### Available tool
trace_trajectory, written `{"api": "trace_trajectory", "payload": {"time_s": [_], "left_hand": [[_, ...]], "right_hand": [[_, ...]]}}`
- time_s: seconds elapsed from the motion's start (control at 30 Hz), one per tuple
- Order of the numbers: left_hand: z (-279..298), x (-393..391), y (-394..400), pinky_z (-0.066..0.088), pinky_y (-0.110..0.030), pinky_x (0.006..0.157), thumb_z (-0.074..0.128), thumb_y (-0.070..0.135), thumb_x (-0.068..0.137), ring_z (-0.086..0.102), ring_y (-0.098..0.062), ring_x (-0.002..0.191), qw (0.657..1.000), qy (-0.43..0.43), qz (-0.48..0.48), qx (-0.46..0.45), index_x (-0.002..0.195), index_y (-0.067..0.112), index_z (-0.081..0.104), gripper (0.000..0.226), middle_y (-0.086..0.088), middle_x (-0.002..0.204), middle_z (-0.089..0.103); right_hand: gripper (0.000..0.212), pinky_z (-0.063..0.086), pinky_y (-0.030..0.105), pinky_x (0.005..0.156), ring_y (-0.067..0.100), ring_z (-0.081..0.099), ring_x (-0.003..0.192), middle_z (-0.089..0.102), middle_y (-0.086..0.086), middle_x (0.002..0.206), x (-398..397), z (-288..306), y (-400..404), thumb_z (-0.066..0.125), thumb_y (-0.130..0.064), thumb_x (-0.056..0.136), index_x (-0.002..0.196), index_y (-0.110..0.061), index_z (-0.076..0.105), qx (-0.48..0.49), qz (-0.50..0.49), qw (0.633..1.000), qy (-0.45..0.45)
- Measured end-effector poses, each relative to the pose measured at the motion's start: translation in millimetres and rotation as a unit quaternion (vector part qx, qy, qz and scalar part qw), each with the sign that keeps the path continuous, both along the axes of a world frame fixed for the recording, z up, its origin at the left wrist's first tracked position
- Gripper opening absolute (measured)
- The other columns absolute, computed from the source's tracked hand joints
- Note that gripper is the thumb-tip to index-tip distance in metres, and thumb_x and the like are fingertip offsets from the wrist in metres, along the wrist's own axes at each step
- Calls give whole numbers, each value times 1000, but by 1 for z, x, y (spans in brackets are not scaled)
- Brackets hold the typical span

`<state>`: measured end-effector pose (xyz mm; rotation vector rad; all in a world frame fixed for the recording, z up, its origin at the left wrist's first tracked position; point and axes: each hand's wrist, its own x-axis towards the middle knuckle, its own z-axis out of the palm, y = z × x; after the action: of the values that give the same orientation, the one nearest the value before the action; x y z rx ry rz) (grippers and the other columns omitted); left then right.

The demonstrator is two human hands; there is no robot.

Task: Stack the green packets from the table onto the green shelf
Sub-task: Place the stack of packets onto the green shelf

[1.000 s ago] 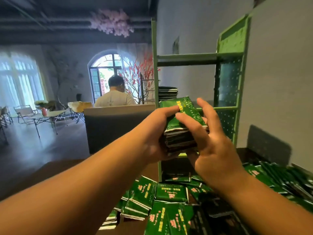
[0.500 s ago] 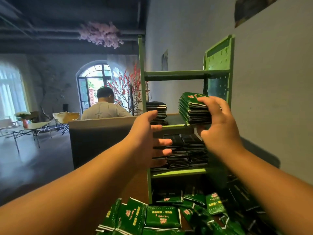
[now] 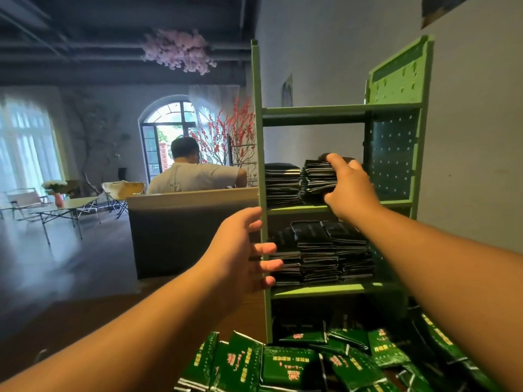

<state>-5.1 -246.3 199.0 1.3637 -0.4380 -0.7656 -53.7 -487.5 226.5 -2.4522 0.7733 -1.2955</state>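
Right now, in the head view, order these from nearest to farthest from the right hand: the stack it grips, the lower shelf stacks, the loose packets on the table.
From the right hand:
1. Gripped stack, in its fingers on the middle shelf.
2. Lower shelf stacks, one level below.
3. Loose packets, on the table at the bottom.

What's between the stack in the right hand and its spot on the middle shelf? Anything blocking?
Nothing visible. The right hand grips the stack of packets already over the middle shelf board, beside the stack on its left. The left hand is open by the front post, clear of the path.
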Motion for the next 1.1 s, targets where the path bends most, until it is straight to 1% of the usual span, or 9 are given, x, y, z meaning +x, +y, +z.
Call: {"api": "trace_trajectory", "payload": {"time_s": [0.17,0.27,0.4,0.57,0.7,0.73,0.8,0.87,1.1], "left_hand": [[-6,6,2,46,-40,74,52,48,97,65,-30,94,1000,-1,13,-1,127,27,56,37,-14,109,64],[-9,8,2,48,-39,75,55,43,97,68,-29,95,999,-16,26,15,128,26,55,35,-13,111,66],[-11,7,0,49,-39,78,56,39,97,69,-28,96,999,-22,27,30,131,26,54,36,-13,115,67],[-15,2,-3,49,-39,78,58,37,97,68,-26,96,999,-29,19,43,132,25,53,38,-10,112,66],[-16,-4,-3,51,-38,78,58,35,97,68,-25,98,998,-39,17,45,134,24,52,39,-9,114,65],[-16,-4,-3,51,-38,78,58,34,97,68,-25,98,998,-43,16,45,135,24,52,39,-9,114,65],[-16,-8,-3,51,-38,79,59,33,97,68,-25,97,998,-48,17,45,134,23,52,39,-8,113,65],[-16,-12,-5,51,-40,82,59,33,97,68,-25,97,997,-50,22,46,131,22,55,37,-8,112,65],[-28,-45,-24,51,-43,88,58,32,98,67,-27,105,996,-75,-22,50,132,20,58,36,-6,122,63]], "right_hand": [[81,51,38,97,33,52,117,42,16,139,14,7,-4,69,9,82,148,-29,39,40,13,999,31],[81,50,31,93,26,52,110,46,14,136,14,10,-8,72,6,78,145,-27,42,49,39,997,41],[78,55,37,93,30,56,118,53,11,130,8,7,-10,72,5,78,143,-26,44,61,66,994,62],[63,60,33,79,21,61,97,56,5,115,2,10,-10,66,-2,84,135,-32,44,75,108,988,84],[77,52,23,63,14,57,85,38,17,148,-6,11,-13,64,-8,84,147,-41,35,65,77,993,66],[80,49,21,63,14,57,89,31,15,155,-8,10,-13,64,-8,84,150,-43,32,58,72,994,58],[82,46,21,74,28,54,118,21,10,162,-16,7,-8,64,-9,85,150,-46,30,43,62,996,41],[79,42,27,87,33,38,142,15,4,166,-28,3,-4,65,-11,85,148,-47,35,16,56,998,23],[70,42,35,95,31,31,147,14,-2,167,-99,-25,19,69,-14,78,140,-37,46,-141,81,986,43]]}}
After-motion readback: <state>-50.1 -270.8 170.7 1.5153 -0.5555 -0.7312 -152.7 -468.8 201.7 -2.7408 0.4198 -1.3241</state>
